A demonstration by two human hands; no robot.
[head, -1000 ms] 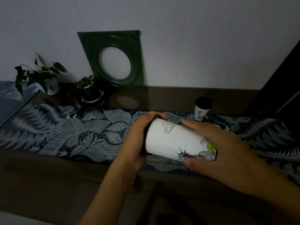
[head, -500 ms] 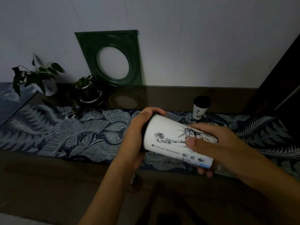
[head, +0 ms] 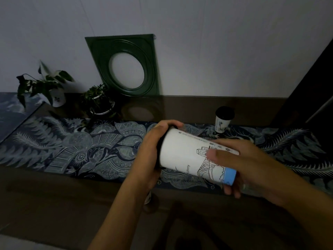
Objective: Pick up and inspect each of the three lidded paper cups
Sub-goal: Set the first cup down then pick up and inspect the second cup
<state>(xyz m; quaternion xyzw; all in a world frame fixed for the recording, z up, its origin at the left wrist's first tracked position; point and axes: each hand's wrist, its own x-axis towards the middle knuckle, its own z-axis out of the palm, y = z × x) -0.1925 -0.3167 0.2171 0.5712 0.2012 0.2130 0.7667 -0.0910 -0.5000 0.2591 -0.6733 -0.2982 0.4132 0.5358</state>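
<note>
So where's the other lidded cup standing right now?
The small black-lidded cup stands upright at the back right of the patterned runner, beyond the right hand and well right of the green frame.

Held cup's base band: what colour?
Light blue, on the white held cup; head view, near the right hand.

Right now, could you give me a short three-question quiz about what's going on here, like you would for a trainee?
1. True or false: the big cup in the hands is standing upright.
2. Which hand covers its lid end? A) left hand B) right hand C) neither
3. Fill in: the small cup with the dark lid stands on the patterned ____.

Key: 1. False, it lies on its side, held off the table. 2. A. 3. Cloth.
</note>
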